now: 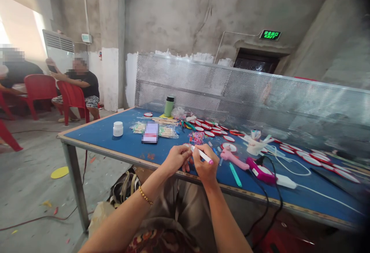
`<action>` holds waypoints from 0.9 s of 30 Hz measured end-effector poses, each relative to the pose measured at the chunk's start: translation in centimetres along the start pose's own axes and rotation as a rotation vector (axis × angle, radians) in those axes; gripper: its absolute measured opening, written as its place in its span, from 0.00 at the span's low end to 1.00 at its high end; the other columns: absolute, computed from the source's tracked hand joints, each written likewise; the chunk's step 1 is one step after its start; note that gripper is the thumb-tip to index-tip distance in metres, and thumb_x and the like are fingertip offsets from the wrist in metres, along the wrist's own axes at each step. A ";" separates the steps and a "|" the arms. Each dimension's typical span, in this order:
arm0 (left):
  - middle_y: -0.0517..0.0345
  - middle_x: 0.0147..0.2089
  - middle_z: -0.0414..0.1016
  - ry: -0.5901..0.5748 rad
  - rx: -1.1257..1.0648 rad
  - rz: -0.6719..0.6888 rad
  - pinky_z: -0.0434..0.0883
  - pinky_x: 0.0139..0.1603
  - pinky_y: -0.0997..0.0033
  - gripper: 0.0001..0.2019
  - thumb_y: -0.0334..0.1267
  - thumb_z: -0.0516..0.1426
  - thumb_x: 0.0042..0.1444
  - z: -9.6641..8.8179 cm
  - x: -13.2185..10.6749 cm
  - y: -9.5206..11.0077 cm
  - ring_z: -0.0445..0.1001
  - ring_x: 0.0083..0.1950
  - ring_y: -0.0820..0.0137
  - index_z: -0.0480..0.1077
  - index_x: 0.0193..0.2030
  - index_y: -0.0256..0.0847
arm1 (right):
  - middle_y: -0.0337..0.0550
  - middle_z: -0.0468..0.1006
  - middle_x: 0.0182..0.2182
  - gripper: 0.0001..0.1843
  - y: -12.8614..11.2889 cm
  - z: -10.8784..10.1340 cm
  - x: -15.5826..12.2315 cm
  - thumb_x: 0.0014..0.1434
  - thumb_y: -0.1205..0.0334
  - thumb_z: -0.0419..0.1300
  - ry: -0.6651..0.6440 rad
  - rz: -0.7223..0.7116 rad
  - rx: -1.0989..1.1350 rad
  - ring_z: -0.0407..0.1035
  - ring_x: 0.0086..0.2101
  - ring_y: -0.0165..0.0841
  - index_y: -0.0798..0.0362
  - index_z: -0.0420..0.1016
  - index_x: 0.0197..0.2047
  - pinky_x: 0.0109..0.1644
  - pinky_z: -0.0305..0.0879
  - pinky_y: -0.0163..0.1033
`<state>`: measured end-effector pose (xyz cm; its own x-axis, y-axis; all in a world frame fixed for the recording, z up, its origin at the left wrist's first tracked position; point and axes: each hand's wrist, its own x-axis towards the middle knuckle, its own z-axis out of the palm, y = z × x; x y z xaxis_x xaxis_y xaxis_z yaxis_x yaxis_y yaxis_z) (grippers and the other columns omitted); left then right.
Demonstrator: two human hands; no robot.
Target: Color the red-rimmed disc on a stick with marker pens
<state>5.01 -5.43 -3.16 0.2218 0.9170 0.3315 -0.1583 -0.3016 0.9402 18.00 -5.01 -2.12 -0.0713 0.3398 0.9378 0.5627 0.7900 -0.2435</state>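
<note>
My right hand (206, 168) is closed around a white marker pen (204, 155) with a pink end, its tip directed toward my left hand (177, 160). The fingers of that left hand are pinched together close to the pen tip, and whatever they hold is too small and covered to make out. Both hands are over the front edge of the blue table (130, 148). Just beyond them lies a pile of small pink and multicoloured pieces (198, 137). A white disc with a red rim (229, 147) and a pink glue gun (234, 160) are to the right.
A phone (150, 133), a white jar (118, 129) and a green bottle (169, 106) stand or lie at left. Rightward are a teal pen (235, 175), a magenta power strip (261, 171) with cables, and a white cup (254, 146). A perforated metal screen (185, 79) lines the back.
</note>
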 end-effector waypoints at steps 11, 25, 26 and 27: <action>0.64 0.16 0.68 0.001 0.004 0.000 0.61 0.13 0.82 0.18 0.52 0.58 0.56 0.0 0.0 0.1 0.67 0.13 0.77 0.67 0.29 0.37 | 0.39 0.74 0.24 0.08 0.0 0.0 0.0 0.63 0.64 0.56 -0.025 -0.008 -0.004 0.68 0.25 0.31 0.51 0.72 0.32 0.30 0.64 0.36; 0.64 0.15 0.68 0.003 0.006 0.001 0.61 0.12 0.81 0.15 0.47 0.57 0.57 0.0 0.0 0.0 0.66 0.13 0.76 0.66 0.28 0.37 | 0.39 0.74 0.24 0.08 0.1 -0.1 -0.1 0.63 0.65 0.56 -0.007 -0.021 -0.011 0.69 0.25 0.31 0.52 0.72 0.31 0.30 0.63 0.36; 0.63 0.15 0.68 0.003 0.006 0.000 0.61 0.12 0.81 0.15 0.47 0.57 0.57 0.0 0.0 0.1 0.66 0.13 0.76 0.66 0.28 0.37 | 0.39 0.74 0.24 0.08 0.1 -0.1 -0.1 0.63 0.65 0.56 -0.006 -0.024 -0.010 0.69 0.25 0.31 0.52 0.72 0.31 0.30 0.63 0.36; 0.64 0.15 0.68 0.003 0.005 0.000 0.61 0.13 0.81 0.15 0.48 0.57 0.57 0.0 0.0 0.1 0.67 0.13 0.76 0.66 0.29 0.37 | 0.39 0.74 0.24 0.08 0.1 -0.1 -0.1 0.63 0.65 0.56 -0.012 -0.027 -0.007 0.69 0.25 0.31 0.52 0.72 0.32 0.31 0.63 0.36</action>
<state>4.96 -5.44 -3.10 0.2188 0.9179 0.3311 -0.1532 -0.3028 0.9407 18.16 -4.99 -2.21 -0.0965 0.3241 0.9411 0.5661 0.7955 -0.2159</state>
